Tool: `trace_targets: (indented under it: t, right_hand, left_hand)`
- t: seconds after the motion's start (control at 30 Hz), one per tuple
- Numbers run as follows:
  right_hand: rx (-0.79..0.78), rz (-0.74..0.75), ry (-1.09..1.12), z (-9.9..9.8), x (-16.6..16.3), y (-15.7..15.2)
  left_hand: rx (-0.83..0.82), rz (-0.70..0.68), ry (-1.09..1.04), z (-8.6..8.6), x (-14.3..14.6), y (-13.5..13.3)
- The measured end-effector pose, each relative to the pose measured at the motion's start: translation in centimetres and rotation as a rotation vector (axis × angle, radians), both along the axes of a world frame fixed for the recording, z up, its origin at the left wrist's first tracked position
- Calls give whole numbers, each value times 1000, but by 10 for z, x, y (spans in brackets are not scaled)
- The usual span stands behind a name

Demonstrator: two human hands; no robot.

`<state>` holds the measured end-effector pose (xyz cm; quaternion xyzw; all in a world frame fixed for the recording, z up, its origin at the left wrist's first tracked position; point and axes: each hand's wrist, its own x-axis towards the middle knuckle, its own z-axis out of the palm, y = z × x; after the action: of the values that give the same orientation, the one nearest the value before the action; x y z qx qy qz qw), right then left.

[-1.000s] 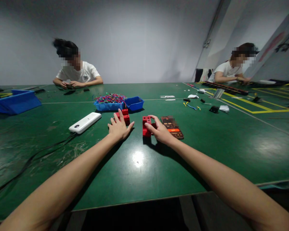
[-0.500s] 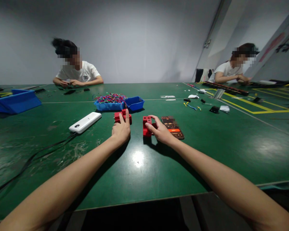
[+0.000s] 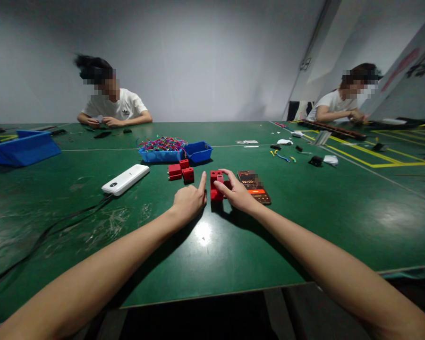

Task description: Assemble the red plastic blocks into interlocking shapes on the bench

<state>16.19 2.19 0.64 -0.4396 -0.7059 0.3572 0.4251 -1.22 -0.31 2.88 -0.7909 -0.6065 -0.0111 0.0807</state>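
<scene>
My right hand [image 3: 236, 191] rests on the green table [image 3: 212, 245] with its fingers closed round a red block [image 3: 216, 184] standing upright. My left hand [image 3: 189, 201] lies just left of that block, mostly curled, with the index finger stretched out toward the block's left side and nothing in its grasp. A cluster of small red blocks [image 3: 180, 171] sits a little farther back and to the left, untouched. A phone [image 3: 254, 187] with a timer on its screen lies right of my right hand.
A white power bank [image 3: 125, 179] with a dark cable lies to the left. Two blue trays [image 3: 175, 152], one full of coloured wires, stand behind the red blocks. A larger blue bin [image 3: 21, 148] is far left. Two other people sit at the far side.
My left hand has left the cluster of red blocks and moved right, beside the block in my right hand, index finger extended. My right hand has stayed put.
</scene>
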Motion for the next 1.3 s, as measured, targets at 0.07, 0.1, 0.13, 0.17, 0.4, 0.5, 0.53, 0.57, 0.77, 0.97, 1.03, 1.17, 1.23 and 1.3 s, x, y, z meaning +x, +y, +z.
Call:
trace_targets:
  t: [0.07,0.1,0.13,0.17,0.4,0.5,0.53,0.57,0.77,0.97,1.03,1.17,1.23,1.3]
  right_hand:
    - [5,0,-12,0,0,-1]
    - [7,2,-14,1,0,-2]
    - [8,7,-12,1,0,-2]
    - [7,13,-6,2,0,-3]
    - [3,2,-21,7,-1,-7]
    - [4,29,-3,7,-1,-8]
    - [5,40,4,7,-2,-9]
    - [9,46,6,7,-2,-9]
    - [61,35,-30,9,-2,-11]
    - [30,63,-6,10,-2,-11]
    - [29,68,-11,9,-1,-10]
    - [35,90,-31,7,1,-10]
    - [43,96,-64,7,2,-11]
    - [60,79,-114,8,3,-11]
  left_hand:
    - [59,-51,-35,-5,-3,4]
    - [74,-74,-74,-7,-5,6]
    - [82,-98,-120,-10,-7,9]
    - [85,-118,-170,-14,-9,11]
    - [207,-239,-603,-36,-17,32]
    - [157,-290,-642,-40,-17,37]
    - [137,-308,-660,-41,-17,37]
    - [123,-326,-690,-41,-17,38]
    - [-19,-475,-962,-35,-16,34]
    - [-80,-520,-1059,-29,-16,30]
    - [-121,-520,-1087,-27,-17,29]
    - [-232,-563,-1154,-25,-19,29]
    - [-283,-615,-1205,-25,-19,29]
    - [-326,-664,-1249,-26,-19,30]
